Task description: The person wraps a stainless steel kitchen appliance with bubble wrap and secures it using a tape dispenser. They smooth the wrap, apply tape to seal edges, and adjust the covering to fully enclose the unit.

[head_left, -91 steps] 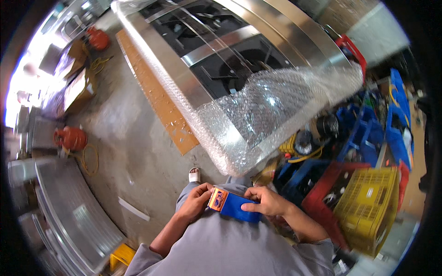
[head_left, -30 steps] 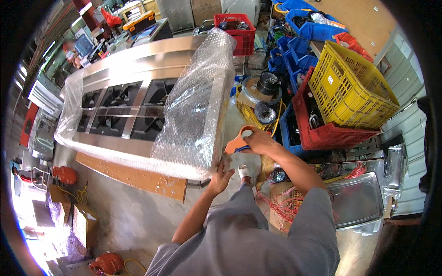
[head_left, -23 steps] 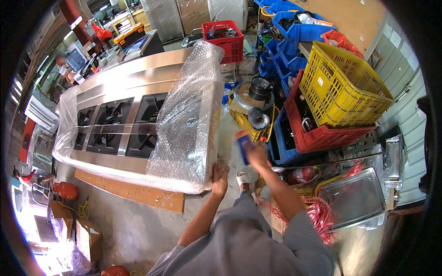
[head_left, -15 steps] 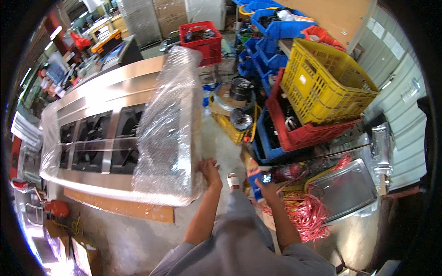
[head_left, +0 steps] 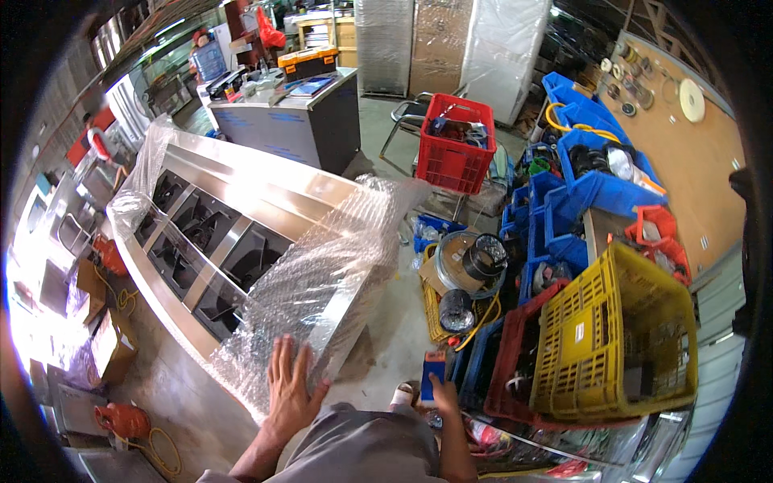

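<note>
One blue item (head_left: pixel 431 374), orange-ended — in right hand (head_left: pixel 444 395)

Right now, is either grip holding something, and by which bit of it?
The right grip holds a blue-and-orange item by its blue part. The left grip is spread over the bubble wrap, holding nothing.

Stove (head_left: pixel 228 251): white glare on its steel ledge (head_left: pixel 258 181)
Bubble wrap (head_left: pixel 322 282): scattered glints over the stove's near end
Daylight: far left of the stove, burnt out to white
Yellow crate (head_left: pixel 579 332): right of the stove, softly lit
Fisheye rim: black corners, bowed edges
</note>
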The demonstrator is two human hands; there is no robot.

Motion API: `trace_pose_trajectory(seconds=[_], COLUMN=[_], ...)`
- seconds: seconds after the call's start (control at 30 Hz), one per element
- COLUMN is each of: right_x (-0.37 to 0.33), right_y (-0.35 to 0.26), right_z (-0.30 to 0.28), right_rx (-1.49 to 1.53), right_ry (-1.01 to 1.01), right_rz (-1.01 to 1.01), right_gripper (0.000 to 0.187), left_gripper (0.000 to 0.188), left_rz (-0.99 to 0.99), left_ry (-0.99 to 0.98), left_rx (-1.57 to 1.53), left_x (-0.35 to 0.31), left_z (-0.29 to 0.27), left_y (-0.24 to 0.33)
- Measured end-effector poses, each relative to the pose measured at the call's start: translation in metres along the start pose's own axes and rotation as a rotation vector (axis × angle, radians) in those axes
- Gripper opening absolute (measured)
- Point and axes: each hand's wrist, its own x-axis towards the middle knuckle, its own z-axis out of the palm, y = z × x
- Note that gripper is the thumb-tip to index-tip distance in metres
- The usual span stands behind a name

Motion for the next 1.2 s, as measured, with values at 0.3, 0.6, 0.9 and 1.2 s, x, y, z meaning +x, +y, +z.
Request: trace_pose_trajectory(seconds=[0.3, 0.6, 0.9, 1.2], right_x=[0.207, 0.293, 0.340, 0.171], right_y=[-0.108, -0.213, -0.487, -0.675], right_z=[-0.004, -0.016, 0.070, 0.253], right_rx=[0.082, 0.275, 0.011, -0.363], right_ry=[0.051, -0.025, -0.259, -1.375], right_rz=[0.063, 0.215, -0.464, -1.768], right_gripper=[0.050, 0.050, 0.051, 0.048], left_gripper=[0.083, 0.078, 0.097, 0.107], left_rz=[-0.357, -0.526, -0.921, -1.297], left_ry=[0.062, 0.072, 0.405, 0.357], left_rx=[0.180, 0.263, 0.217, 0.236], left_x=[0.032, 0.033, 0.025, 0.054], left_z=[0.027, 0.036, 0.045, 0.039], left_y=[0.018, 0.012, 0.024, 0.035])
